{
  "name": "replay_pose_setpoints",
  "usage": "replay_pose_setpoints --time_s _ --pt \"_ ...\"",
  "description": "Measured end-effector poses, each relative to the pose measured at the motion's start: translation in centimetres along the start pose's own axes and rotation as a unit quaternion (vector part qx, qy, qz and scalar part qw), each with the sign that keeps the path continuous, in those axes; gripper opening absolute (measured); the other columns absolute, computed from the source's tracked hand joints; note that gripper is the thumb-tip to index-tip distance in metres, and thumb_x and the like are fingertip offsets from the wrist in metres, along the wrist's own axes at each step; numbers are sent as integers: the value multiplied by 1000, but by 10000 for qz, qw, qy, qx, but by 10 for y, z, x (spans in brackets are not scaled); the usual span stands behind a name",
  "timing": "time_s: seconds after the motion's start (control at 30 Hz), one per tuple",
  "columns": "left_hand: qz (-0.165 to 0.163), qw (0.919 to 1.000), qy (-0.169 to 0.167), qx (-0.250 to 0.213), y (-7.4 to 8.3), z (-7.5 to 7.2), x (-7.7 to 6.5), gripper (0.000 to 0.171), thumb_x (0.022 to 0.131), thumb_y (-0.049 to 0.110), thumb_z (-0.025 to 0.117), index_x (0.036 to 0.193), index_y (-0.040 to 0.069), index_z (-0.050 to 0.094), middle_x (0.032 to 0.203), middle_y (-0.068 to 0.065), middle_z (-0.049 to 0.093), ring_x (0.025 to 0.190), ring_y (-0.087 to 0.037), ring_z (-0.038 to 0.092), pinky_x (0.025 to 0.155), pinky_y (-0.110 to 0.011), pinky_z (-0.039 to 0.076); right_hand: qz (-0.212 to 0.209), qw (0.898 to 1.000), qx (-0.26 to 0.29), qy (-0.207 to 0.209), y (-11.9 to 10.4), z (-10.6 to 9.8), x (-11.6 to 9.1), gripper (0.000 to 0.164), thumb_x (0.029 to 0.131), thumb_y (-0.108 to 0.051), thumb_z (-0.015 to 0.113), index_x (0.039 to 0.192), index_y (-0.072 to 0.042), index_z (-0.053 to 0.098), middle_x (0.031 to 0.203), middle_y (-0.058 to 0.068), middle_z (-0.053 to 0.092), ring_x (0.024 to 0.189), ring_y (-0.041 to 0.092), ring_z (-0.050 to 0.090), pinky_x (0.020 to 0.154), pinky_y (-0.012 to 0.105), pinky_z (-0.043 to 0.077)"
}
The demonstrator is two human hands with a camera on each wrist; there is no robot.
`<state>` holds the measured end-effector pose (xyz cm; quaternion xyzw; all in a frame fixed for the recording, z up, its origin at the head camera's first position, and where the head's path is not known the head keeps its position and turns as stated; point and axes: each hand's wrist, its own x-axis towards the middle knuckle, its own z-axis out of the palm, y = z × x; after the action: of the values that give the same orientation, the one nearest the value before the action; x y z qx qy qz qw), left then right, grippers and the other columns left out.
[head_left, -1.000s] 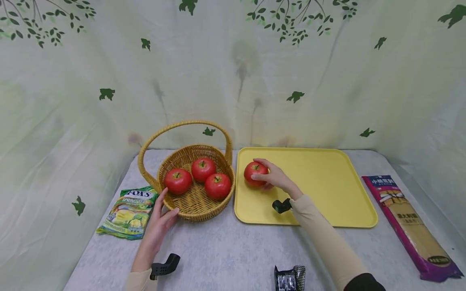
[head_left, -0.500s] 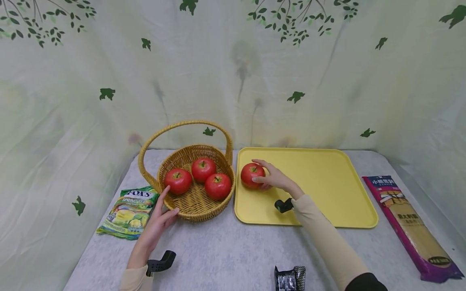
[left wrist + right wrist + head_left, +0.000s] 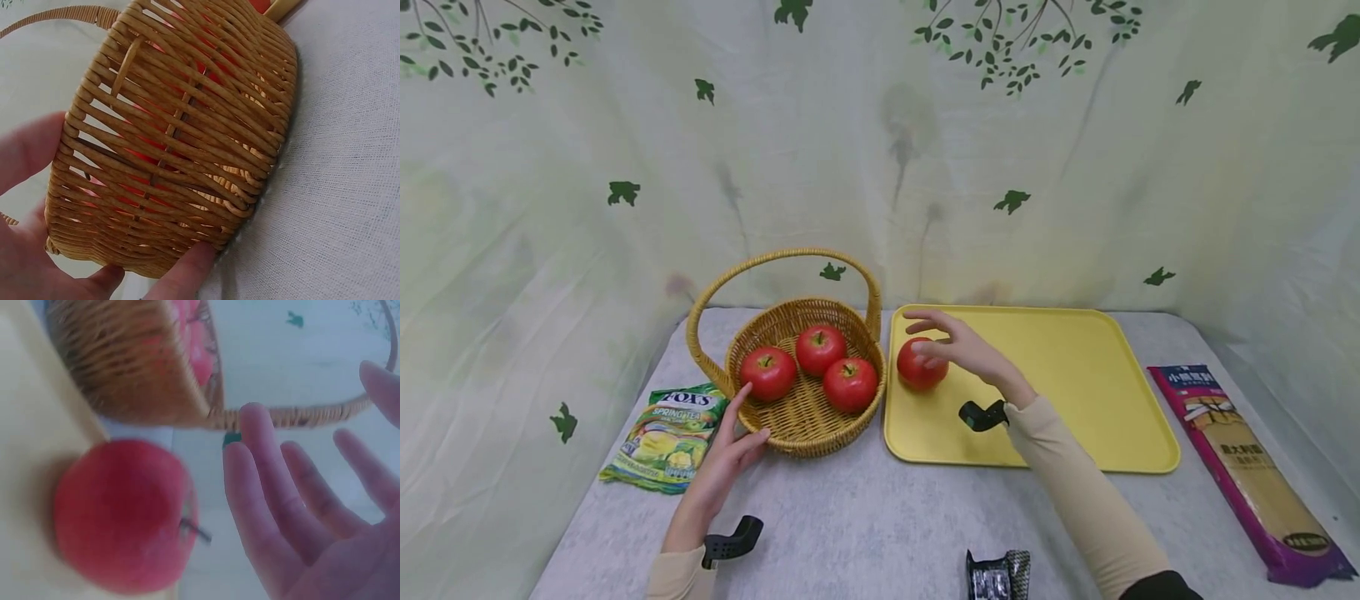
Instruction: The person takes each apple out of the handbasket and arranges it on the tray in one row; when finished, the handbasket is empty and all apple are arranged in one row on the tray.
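Observation:
A wicker basket (image 3: 805, 437) with a tall arched handle stands on the table, holding several red apples (image 3: 850, 384). My left hand (image 3: 727, 462) rests against its near left side, fingers spread along the outer wall and rim; in the left wrist view the fingertips (image 3: 199, 256) touch the weave. One apple (image 3: 917, 371) sits stem up on the left part of a yellow tray (image 3: 1037, 392). Just above and right of that apple is my right hand (image 3: 966, 350), its fingers extended and holding nothing. The right wrist view shows a gap between the apple (image 3: 122, 515) and the fingers.
Left of the basket lies a green and yellow FOX'S candy bag (image 3: 666, 437). A long purple pack of noodles (image 3: 1247, 467) lies right of the tray. A small black packet (image 3: 992, 575) is at the near edge. A leaf-printed curtain (image 3: 880, 150) hangs behind the table.
The apple on the tray has shifted slightly left, and my right hand has let go of it, opening and lifting. My left hand keeps its place on the basket, its wrist shifting slightly left.

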<state>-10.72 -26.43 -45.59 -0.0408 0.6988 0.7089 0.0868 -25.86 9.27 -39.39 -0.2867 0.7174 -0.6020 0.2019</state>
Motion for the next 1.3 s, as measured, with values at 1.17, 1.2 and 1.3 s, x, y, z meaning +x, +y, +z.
replay_pose_setpoints --time_s 1.17,1.2,1.3 --pt "122 9999 31 -82 -5 -1 -1 70 101 12 47 154 31 4 155 -3 -20 139 -45 9 108 -55 19 1699 9060 -1901 -3378 -20 74 104 62 83 -4 61 142 -12 46 140 5 35 125 20 32 96 29 40" --pt "124 9999 34 -80 -5 -1 -1 70 101 12 47 154 31 4 155 -3 -20 139 -45 9 108 -55 19 1768 9019 -1897 -3453 -19 76 104 62 83 -4 62 143 -13 46 140 4 35 124 19 32 95 29 40" --pt "122 9999 34 -79 -5 0 0 70 101 13 47 154 31 4 155 -3 -20 139 -45 8 108 -55 19 1933 8883 -1933 -3691 -15 81 105 65 84 -5 64 145 -19 43 142 1 33 124 18 32 95 28 40"
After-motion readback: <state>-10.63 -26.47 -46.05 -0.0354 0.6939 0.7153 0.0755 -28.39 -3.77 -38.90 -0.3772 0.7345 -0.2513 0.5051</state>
